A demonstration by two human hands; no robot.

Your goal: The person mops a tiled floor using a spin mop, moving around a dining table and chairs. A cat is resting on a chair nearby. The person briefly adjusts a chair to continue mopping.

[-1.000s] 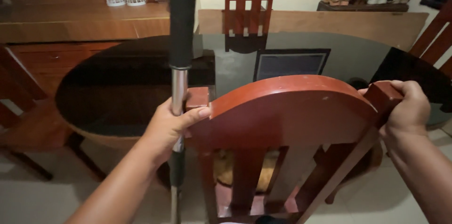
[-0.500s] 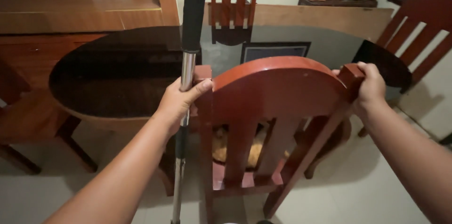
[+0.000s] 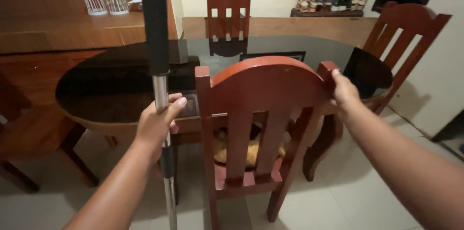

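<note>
Gripping hands: left hand (image 3: 157, 121) on pole (image 3: 159, 85), right hand (image 3: 344, 89) on chair (image 3: 263, 89).

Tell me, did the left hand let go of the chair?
Yes. The left hand was pressed against the chair post earlier; now it holds only the pole, apart to the chair's left.

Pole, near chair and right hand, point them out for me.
pole (image 3: 155, 22), head view, on its black grip.
near chair (image 3: 263, 85), head view, on its curved top rail.
right hand (image 3: 345, 90), head view, on its back.
</note>
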